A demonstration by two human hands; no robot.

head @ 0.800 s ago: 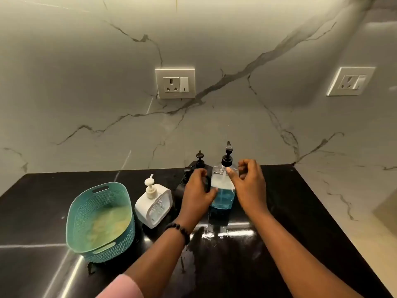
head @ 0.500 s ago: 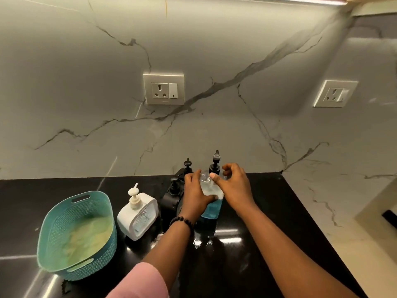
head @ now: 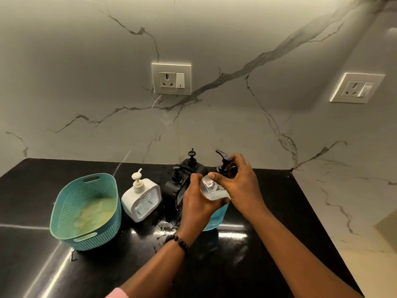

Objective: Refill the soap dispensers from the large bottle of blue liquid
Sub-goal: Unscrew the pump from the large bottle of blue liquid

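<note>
I think I am only at the start: the clear bottle (head: pixel 214 203) with blue soap stands on the black surface (head: pixel 279 211), my left hand (head: pixel 197 203) gripping its side, my right hand (head: pixel 240 183) pinching its black pump (head: pixel 224 162) (not off yet), the other dispensers (head: pixel 140 198) untouched.

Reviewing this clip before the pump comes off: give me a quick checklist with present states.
1. Left hand grips the clear bottle: ok.
2. Right hand holds the black pump: ok.
3. Bottle upright: not ok, it tilts.
4. Pump already loosened: cannot tell.
5. Neighbouring black dispensers standing clear: not ok, crowded against the left hand.
6. Counter dry: not ok, wet patch near the bottle.
</note>
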